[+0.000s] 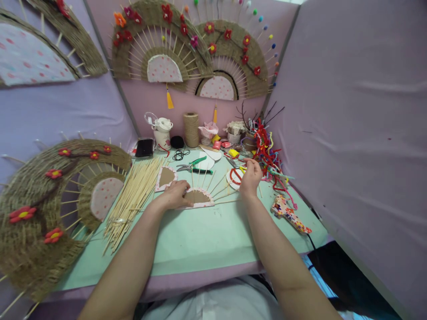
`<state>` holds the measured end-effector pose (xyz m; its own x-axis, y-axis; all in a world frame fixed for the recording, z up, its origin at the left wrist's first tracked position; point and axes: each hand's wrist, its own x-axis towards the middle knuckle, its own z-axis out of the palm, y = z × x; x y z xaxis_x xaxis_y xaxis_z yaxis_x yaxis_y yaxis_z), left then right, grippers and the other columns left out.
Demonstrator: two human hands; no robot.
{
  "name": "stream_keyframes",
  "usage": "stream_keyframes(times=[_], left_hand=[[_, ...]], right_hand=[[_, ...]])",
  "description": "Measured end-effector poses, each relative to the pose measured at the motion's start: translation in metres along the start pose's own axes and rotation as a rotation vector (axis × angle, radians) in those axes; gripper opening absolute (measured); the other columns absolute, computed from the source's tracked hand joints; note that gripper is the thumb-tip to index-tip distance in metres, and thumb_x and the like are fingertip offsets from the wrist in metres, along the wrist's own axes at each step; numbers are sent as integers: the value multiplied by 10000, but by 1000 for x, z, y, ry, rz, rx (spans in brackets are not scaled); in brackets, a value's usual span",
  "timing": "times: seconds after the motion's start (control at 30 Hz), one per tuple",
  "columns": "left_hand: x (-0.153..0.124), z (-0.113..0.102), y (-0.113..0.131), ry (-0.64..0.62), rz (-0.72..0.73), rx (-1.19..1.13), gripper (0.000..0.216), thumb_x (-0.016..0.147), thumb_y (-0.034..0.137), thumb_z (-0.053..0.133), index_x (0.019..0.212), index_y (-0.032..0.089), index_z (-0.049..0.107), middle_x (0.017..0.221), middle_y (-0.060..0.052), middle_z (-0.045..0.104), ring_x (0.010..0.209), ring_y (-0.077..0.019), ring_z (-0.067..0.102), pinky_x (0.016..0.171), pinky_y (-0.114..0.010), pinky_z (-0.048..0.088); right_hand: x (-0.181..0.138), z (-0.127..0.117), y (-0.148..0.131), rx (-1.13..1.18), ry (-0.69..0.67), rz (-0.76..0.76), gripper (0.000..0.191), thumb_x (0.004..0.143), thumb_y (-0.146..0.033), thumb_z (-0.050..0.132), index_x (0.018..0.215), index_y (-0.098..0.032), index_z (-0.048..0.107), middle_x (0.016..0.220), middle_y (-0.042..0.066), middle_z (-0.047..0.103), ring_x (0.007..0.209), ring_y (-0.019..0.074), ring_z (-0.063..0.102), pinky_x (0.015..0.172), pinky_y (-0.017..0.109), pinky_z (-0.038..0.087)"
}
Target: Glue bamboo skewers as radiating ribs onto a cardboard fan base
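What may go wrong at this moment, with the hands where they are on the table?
1. The left hand presses only one side of the small fan; its thin sticks look loose and might shift or snap.
2. The right hand is close to the pipe cleaners, which may snag it.
3. The stick pile lies beside the left forearm and might be swept off the table.
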<state>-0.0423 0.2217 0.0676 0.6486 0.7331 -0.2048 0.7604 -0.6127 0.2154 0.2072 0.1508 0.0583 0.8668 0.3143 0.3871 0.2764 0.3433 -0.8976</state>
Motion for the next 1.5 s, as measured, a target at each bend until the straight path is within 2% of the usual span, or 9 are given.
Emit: stream_keyframes(times=[0.13, 0.3, 0.53, 1.07, 1.3, 1.5], left_hand=[[0, 1, 0, 26, -12, -17, 593, 610, 535, 717, 1057, 185, 546, 1087, -116, 582, 1063, -308, 547, 810, -367, 471], [1, 2, 2, 56, -16, -21, 617, 586, 516, 740, 1063, 181, 540, 1111, -121, 571, 1068, -307, 549, 827, -372, 469], [-1, 0, 5, 49, -47, -43, 660, 578, 517, 748, 1099, 176, 531, 1152, -127, 559, 1097, -313, 543, 863, -375, 467], [-2, 0, 1, 28, -77, -66, 637, 600, 536, 738, 1090, 181, 539, 1139, -123, 579, 1074, -303, 559, 825, -353, 470], [3, 2, -1, 34, -57, -56, 628, 645, 525, 711, 1129, 157, 556, 1150, -138, 594, 1076, -301, 566, 829, -350, 467], [4, 4, -4, 41, -43, -38, 651, 655, 534, 700, 1165, 150, 573, 1167, -159, 592, 1102, -327, 554, 841, -380, 467]], right_hand=[[-2, 1, 1, 4, -18, 11, 269, 803, -364, 443, 790, -182, 639, 878, 42, 645, 881, 176, 579, 841, 312, 439], [-4, 2, 1, -7, -66, 32, 275, 800, -368, 450, 783, -175, 645, 871, 42, 659, 863, 173, 571, 831, 309, 440], [-7, 3, 0, -19, -122, 49, 269, 786, -360, 467, 790, -173, 660, 902, 44, 665, 874, 175, 567, 834, 309, 436], [-9, 4, 7, 4, -197, 55, 269, 780, -369, 490, 778, -183, 684, 874, 32, 679, 881, 183, 578, 829, 304, 429], [-9, 4, 6, 16, -182, 66, 263, 768, -369, 500, 770, -177, 681, 845, 27, 675, 865, 177, 575, 819, 295, 426], [1, -1, 1, 34, -101, 70, 258, 754, -362, 492, 759, -169, 662, 841, 35, 672, 852, 173, 579, 804, 292, 430]])
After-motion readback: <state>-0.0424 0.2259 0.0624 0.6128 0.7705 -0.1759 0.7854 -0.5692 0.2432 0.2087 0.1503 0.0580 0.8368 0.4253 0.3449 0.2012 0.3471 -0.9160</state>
